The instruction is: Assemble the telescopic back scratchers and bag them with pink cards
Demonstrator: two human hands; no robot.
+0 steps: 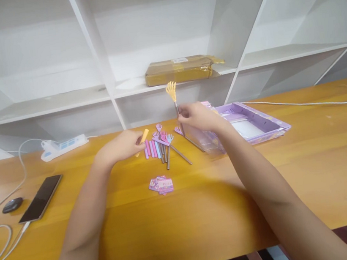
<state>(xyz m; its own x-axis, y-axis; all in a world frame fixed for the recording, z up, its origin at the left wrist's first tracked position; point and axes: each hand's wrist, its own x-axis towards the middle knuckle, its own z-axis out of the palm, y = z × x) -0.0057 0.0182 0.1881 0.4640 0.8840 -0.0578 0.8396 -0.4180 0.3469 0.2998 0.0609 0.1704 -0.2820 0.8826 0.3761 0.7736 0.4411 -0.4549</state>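
Pinching a yellow tube [144,135] between thumb and fingers, the left hand [122,145] is holding it beside coloured tubes [152,149]; metal-stemmed scratchers [163,137] are lying next; the right hand [197,115] is clasping a yellow-headed scratcher [172,91] nearly upright, left of a purple tray [264,116].

From close above the surface [199,229], the head camera faces forward and down, past left hand [122,146] and right hand [201,116], toward white shelving [159,25].

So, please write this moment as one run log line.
left hand: holds yellow stick | right hand: holds yellow-headed scratcher, head up | cards: on table
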